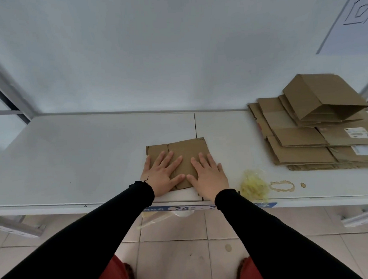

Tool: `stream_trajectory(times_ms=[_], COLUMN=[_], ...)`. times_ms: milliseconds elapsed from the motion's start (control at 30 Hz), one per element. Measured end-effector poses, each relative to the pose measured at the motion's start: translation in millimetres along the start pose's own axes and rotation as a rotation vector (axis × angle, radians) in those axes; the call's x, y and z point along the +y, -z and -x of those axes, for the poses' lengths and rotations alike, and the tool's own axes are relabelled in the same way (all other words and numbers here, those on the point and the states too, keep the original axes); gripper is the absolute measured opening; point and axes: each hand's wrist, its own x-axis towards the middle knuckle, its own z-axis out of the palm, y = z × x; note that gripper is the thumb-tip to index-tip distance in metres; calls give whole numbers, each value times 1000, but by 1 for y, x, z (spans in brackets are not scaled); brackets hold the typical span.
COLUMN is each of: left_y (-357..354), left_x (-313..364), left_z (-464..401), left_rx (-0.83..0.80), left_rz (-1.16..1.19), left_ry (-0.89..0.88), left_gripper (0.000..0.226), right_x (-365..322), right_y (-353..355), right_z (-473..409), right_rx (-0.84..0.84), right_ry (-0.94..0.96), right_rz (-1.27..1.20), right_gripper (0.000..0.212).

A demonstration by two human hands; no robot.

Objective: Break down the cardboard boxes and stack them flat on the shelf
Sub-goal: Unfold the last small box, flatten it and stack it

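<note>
Pressing flat: left hand (162,173) and right hand (209,177), both with fingers straight and spread, palms down on a flattened cardboard box (184,151). Neither hand curls round anything. Thumbs nearly meet over the near half of the box.

Flattened cardboard box: small, brown, lying flat near the front edge of the shelf (75,153), about centre. Near edge and both near corners hidden under the hands; a fold line runs front to back left of its middle.

Sleeves (111,225): black, long, covering both forearms to the wrists.

Shelf: pale grey, two panels with a seam (195,124) running back from behind the box. Front lip carries a blue label strip (181,208) reading "24", the rest covered by the right sleeve or blurred.

Stack of flattened boxes (304,147): on the shelf's right end, well apart from the hands, cut off by the frame edge. White shipping labels (358,132) show on two sheets; print unreadable. One part-collapsed box (321,97) sits on top, one end open.

Crumpled clear tape wad (254,185): yellowish, near the front edge, just right of the right hand.

Ring stain (282,186): brownish, right of the wad.

Floor tiles (179,260): beige, below the shelf; red garment and footwear partly visible, cut off at the frame bottom.
</note>
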Motion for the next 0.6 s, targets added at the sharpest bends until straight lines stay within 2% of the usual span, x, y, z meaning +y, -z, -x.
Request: stream_trajectory(times_ms=[67, 133, 233, 367, 467, 533, 600], left_y=[4, 10, 12, 14, 27, 36, 46], left_x=[2, 2, -8, -16, -12, -6, 5], left_z=[-4, -5, 2, 15, 15, 14, 11], left_rx=[-32, -38, 114, 257, 386, 310, 236], left_rz=[15, 127, 429, 776, 1191, 1298, 1242], left_ry=[19, 56, 164, 259, 335, 280, 205], left_gripper=[75, 70, 65, 81, 79, 76, 70], right_x=[-2, -5, -7, -13, -8, 3, 20], right_y=[6, 12, 13, 11, 19, 27, 39], right_z=[-5, -7, -5, 0, -1, -1, 0], right_rx=[-19, -57, -59, 130, 203, 222, 249], right_ry=[-25, -76, -137, -143, -161, -148, -128], right_rz=[-5, -22, -61, -87, -212, -255, -306], right_gripper=[69, 70, 71, 73, 78, 73, 67])
